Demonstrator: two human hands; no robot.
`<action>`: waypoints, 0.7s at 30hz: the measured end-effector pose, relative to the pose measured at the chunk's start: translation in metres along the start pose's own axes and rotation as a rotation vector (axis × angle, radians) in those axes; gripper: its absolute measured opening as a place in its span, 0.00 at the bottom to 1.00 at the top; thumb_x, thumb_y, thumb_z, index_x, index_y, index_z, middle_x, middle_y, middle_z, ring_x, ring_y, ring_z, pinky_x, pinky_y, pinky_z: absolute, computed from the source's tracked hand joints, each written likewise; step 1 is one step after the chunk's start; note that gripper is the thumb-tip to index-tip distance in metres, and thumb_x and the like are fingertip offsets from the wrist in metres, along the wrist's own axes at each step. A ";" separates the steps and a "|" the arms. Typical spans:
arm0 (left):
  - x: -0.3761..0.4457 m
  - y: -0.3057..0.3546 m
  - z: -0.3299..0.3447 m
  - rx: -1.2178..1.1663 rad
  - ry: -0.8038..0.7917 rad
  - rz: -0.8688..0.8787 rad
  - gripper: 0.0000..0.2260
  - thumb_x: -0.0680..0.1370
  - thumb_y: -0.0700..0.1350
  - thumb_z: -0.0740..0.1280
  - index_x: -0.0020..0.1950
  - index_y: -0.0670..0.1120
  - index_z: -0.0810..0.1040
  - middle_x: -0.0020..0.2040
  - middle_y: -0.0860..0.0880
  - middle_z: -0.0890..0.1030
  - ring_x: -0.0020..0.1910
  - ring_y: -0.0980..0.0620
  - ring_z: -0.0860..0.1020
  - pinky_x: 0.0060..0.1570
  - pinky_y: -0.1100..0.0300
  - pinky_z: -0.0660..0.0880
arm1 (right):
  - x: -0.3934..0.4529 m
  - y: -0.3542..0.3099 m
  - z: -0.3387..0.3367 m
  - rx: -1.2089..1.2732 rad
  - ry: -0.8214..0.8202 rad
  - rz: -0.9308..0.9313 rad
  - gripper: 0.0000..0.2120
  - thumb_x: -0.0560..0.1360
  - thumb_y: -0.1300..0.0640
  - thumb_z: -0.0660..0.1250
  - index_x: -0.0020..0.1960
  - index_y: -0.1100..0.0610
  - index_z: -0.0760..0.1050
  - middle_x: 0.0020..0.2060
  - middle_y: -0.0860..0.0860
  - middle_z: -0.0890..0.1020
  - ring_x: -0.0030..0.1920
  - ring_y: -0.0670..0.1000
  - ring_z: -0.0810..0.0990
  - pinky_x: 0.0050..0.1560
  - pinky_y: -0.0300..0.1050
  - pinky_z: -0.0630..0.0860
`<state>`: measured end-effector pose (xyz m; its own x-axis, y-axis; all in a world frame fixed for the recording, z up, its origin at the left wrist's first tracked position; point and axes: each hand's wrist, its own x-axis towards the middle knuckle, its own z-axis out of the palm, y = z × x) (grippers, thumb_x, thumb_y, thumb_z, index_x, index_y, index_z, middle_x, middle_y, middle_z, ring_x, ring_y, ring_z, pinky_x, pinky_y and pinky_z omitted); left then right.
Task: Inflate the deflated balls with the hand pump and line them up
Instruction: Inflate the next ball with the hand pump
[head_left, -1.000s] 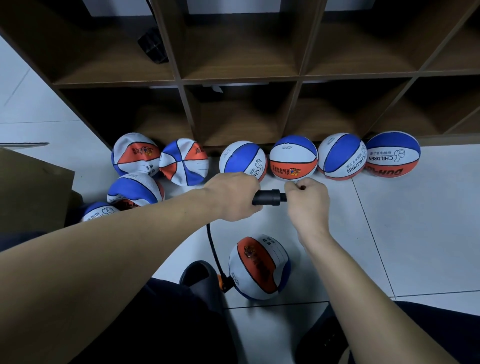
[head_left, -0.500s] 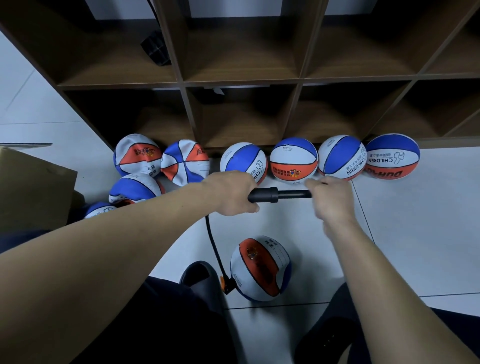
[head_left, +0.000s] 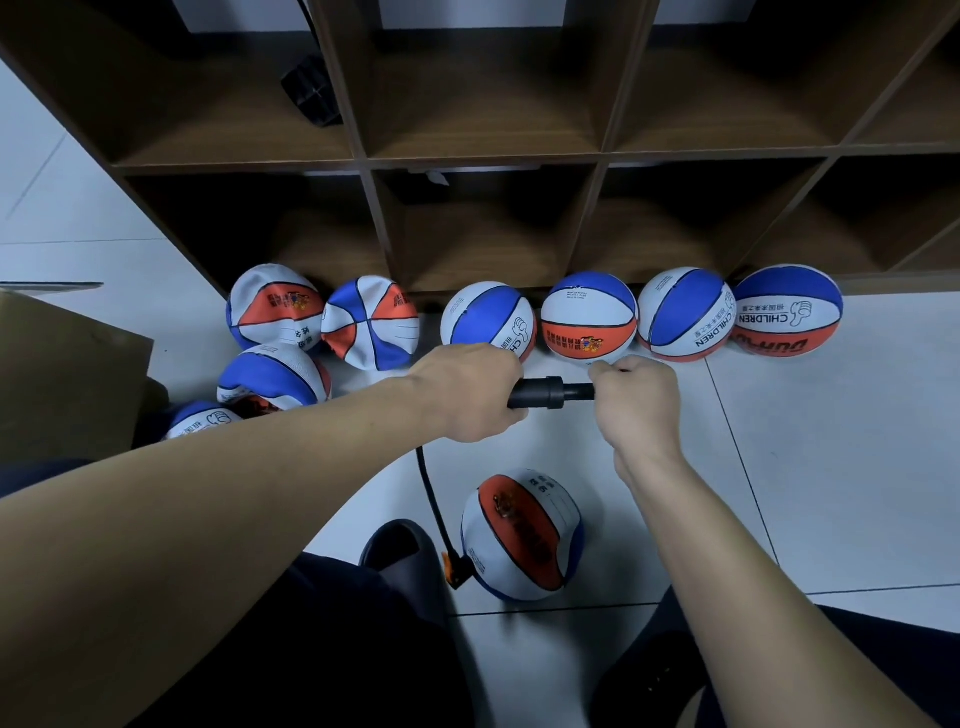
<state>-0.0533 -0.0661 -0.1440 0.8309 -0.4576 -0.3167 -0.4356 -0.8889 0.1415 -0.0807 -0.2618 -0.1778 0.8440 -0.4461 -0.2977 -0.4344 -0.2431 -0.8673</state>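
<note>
Head view, the only one, looked down at a tiled floor (head_left: 810, 467) in front of a dark wooden shelf unit (head_left: 597, 156). The left hand (head_left: 467, 397) had its fingers curled round the black hand pump (head_left: 545, 393), and the right hand (head_left: 636, 402) gripped the pump's handle end, hidden in the fist, close to the barrel. A black hose (head_left: 428, 499) ran down to an orange fitting (head_left: 456, 569) at the ball being filled (head_left: 522, 535), which lay on the floor near the person's knees. Four round balls (head_left: 688, 314) stood in a row against the shelf unit; crumpled, flat balls (head_left: 371, 322) lay to their left beside a cardboard box (head_left: 62, 374).

Nothing pinned the ball being filled, so I judged that a hard stroke might tug the hose, roll the ball and work the fitting loose, letting air leak out.
</note>
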 end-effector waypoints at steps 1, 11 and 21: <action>0.000 0.001 0.000 0.003 0.004 0.004 0.13 0.82 0.58 0.67 0.44 0.52 0.76 0.36 0.52 0.77 0.35 0.51 0.77 0.33 0.56 0.71 | -0.003 -0.001 0.004 -0.003 -0.005 -0.005 0.20 0.78 0.58 0.69 0.32 0.55 0.63 0.26 0.47 0.65 0.31 0.53 0.63 0.34 0.46 0.63; 0.002 0.003 0.003 0.002 -0.007 0.041 0.13 0.82 0.58 0.68 0.44 0.51 0.76 0.37 0.52 0.77 0.34 0.53 0.75 0.31 0.57 0.66 | -0.013 -0.001 0.016 -0.023 -0.083 -0.020 0.18 0.81 0.56 0.69 0.34 0.55 0.69 0.29 0.49 0.70 0.32 0.52 0.68 0.35 0.45 0.66; 0.002 -0.017 -0.005 -0.028 -0.077 0.002 0.15 0.81 0.61 0.69 0.41 0.53 0.73 0.38 0.52 0.79 0.39 0.49 0.78 0.34 0.56 0.70 | 0.030 0.005 -0.053 0.071 -0.055 0.226 0.14 0.75 0.58 0.73 0.43 0.52 0.67 0.33 0.54 0.62 0.31 0.53 0.57 0.30 0.45 0.55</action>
<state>-0.0419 -0.0518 -0.1422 0.8006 -0.4571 -0.3874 -0.4261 -0.8889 0.1681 -0.0741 -0.3226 -0.1699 0.7446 -0.4339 -0.5072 -0.5928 -0.0805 -0.8013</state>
